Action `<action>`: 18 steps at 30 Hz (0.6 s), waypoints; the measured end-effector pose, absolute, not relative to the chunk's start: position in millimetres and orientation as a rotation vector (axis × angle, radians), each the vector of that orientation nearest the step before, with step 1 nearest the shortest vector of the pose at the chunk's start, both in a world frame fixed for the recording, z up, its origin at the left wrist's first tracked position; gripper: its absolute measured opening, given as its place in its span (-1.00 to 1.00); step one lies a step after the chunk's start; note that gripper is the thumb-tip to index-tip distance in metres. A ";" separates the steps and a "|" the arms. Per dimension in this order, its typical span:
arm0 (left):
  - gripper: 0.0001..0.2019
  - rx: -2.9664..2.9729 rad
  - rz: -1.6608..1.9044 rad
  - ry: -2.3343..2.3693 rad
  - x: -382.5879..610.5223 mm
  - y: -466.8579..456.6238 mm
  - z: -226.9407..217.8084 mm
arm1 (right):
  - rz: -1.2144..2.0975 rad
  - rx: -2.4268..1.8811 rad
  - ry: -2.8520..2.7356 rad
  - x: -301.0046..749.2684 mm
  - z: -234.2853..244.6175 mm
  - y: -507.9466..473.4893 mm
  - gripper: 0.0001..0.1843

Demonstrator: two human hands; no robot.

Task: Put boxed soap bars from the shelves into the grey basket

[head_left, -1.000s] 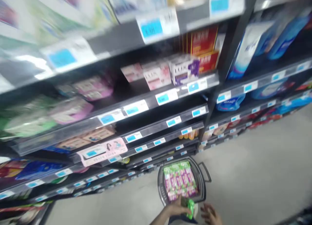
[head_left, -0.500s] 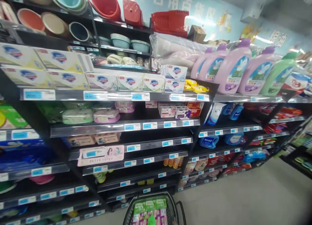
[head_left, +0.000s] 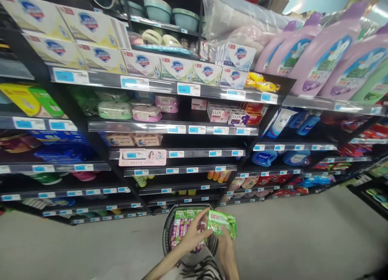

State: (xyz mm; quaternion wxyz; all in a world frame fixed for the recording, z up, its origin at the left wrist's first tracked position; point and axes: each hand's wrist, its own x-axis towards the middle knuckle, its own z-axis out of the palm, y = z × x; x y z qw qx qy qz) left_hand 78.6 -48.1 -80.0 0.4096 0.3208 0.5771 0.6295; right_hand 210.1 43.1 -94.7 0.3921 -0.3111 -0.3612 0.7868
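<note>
Both my hands hold a green soap packet (head_left: 222, 223) low in the view, above a dark shopping basket (head_left: 166, 235) on the floor. My left hand (head_left: 194, 233) pinches the packet's left edge. Beneath it, my right hand (head_left: 223, 240) grips its lower right side. The basket holds several green and pink packets (head_left: 182, 225), partly hidden by my hands. In front stands a black shelf unit with boxed soap (head_left: 142, 64) on the upper shelf and pink and green soap packs (head_left: 115, 109) below.
Large purple detergent bottles (head_left: 327, 55) stand on the upper right shelf. Blue refill pouches (head_left: 263, 158) lie lower down. Stacked bowls (head_left: 156, 7) sit at the top. Grey floor (head_left: 291, 239) spreads right of the basket. Another shelf edge (head_left: 370, 191) shows at far right.
The view has tilted down from the shelves. My hands, out of sight half a second ago, now lift a green packet above the basket.
</note>
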 end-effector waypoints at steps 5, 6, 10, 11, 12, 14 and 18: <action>-0.17 0.811 1.736 1.322 81.6 -46.9 -60.6 | 2.088 -0.701 -0.740 208.6 -50.5 31.3 -0.20; -0.18 0.809 1.767 1.299 82.7 -45.1 -56.1 | 2.089 -0.676 -0.741 207.6 -43.7 31.0 -0.21; -0.23 0.789 1.821 1.271 84.7 -42.6 -43.7 | 2.033 -0.665 -0.836 204.6 -32.2 29.2 -0.24; -0.24 0.786 1.819 1.274 84.6 -43.9 -41.9 | 2.017 -0.677 -0.882 204.4 -32.3 27.8 -0.24; -0.26 0.787 1.814 1.277 84.3 -45.9 -40.5 | 2.007 -0.688 -0.932 204.4 -33.1 26.2 -0.24; -0.28 0.793 1.803 1.288 82.9 -50.7 -38.9 | 2.004 -0.688 -1.009 204.8 -35.5 22.5 -0.24; -0.29 0.816 1.788 1.337 77.6 -57.0 -38.6 | 2.022 -0.638 -1.044 207.0 -40.0 17.5 -0.24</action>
